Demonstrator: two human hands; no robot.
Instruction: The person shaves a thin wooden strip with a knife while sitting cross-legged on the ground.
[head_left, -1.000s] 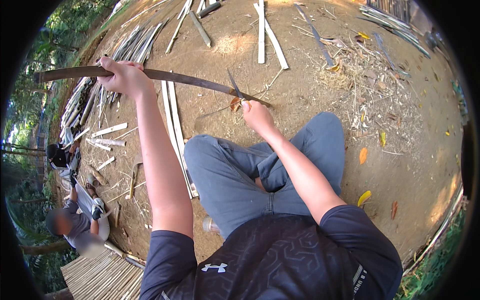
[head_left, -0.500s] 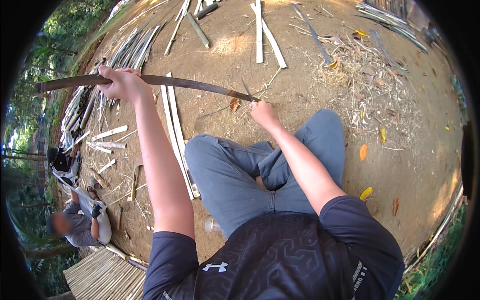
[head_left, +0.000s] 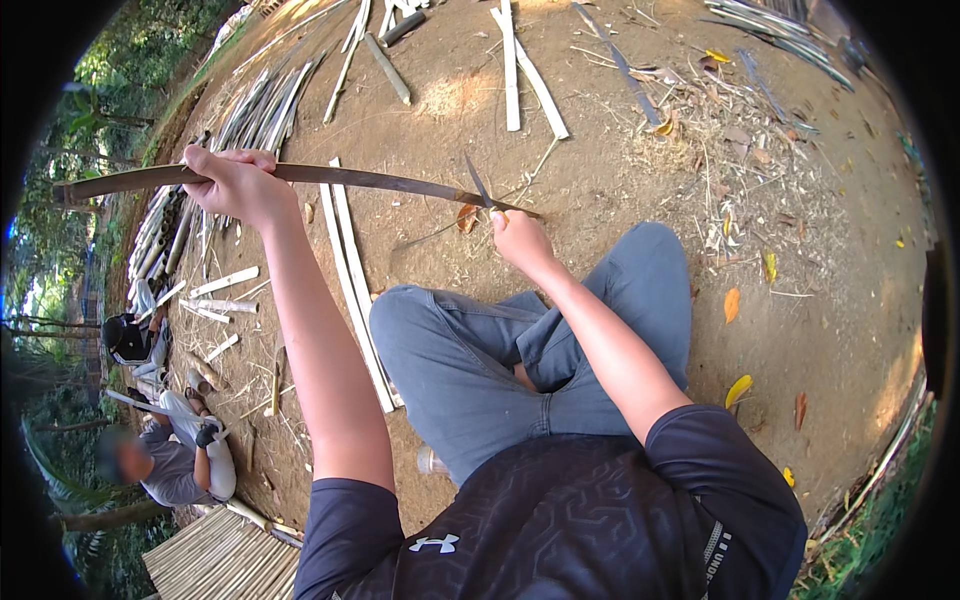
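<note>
A long, dark brown bamboo strip [head_left: 370, 180] crosses in front of me, bowed slightly, its far left end raised. Around its left part my left hand [head_left: 240, 188] is closed, thumb on top. My right hand [head_left: 521, 240] is closed in a fist near the strip's right end, which pokes out just past the knuckles. From that fist a knife [head_left: 477, 180] sticks up, its narrow dark blade crossing the strip; the handle is hidden by the fingers. The blade appears to touch the strip, though I cannot tell how deep it sits.
I sit cross-legged on bare earth. Two pale bamboo slats [head_left: 352, 280] lie by my left knee, a pile of strips [head_left: 265, 115] beyond. A seated person [head_left: 185, 455] works at left near a bamboo mat [head_left: 215, 550]. Shavings and leaves [head_left: 740, 180] litter the right; a jar [head_left: 430, 460] stands by my hip.
My right hand and the knife have shifted slightly left along the strip, so more of its end shows past the fist. My left hand has moved a little left and down with the strip.
</note>
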